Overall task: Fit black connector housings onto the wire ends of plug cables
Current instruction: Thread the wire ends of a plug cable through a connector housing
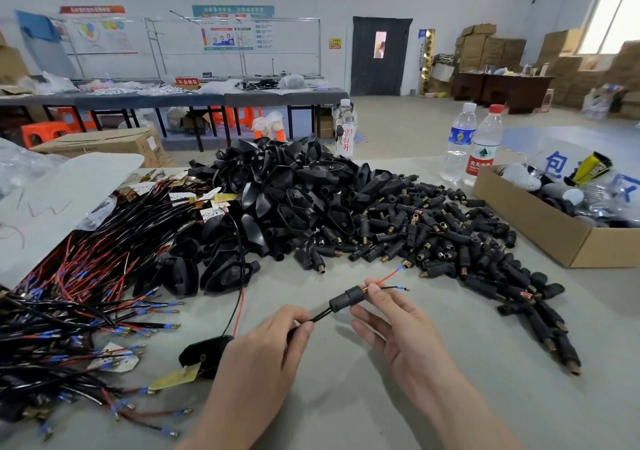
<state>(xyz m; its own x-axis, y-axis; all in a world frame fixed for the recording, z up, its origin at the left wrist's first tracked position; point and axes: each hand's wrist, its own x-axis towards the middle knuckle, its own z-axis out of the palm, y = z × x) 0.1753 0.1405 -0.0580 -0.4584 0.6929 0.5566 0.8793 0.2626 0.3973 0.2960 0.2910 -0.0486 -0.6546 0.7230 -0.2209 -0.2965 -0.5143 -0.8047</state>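
Along the left edge of the grey table point(346, 404), a thick heap of red and black wires point(86, 293) with blue crimped tips is spreading toward the middle, partly lying under a pale plastic sheet point(69, 190). Just right of that heap, near the near edge, a single black shell point(204, 354) is lying with what looks like a small brass-coloured board point(173, 378) sticking out of it, and its thin red and black leads are running up toward the far side.

The left hand point(263, 356) is reaching in from the near edge, its thumb and forefinger pinching the black cable point(320, 316) and the other fingers curling underneath. The cable is running up and right into a ribbed black connector housing point(346, 298), which is hovering above the table at its middle. The right hand point(398, 325) is holding the housing's far end between thumb and forefinger, with the remaining fingers hanging loosely spread below. Past those fingertips, a red wire end point(389, 276) and a black wire end point(394, 288) are poking out, both tipped in blue.

Behind the hands, a tall mound of black teardrop shells point(284, 190) is filling the middle toward the far edge. A lower spread of black barrel connectors point(450, 238) with brass ends is trailing from it toward the right. Two water bottles point(471, 144) are standing near the far right corner. An open cardboard box point(540, 228) is sitting at the right edge.
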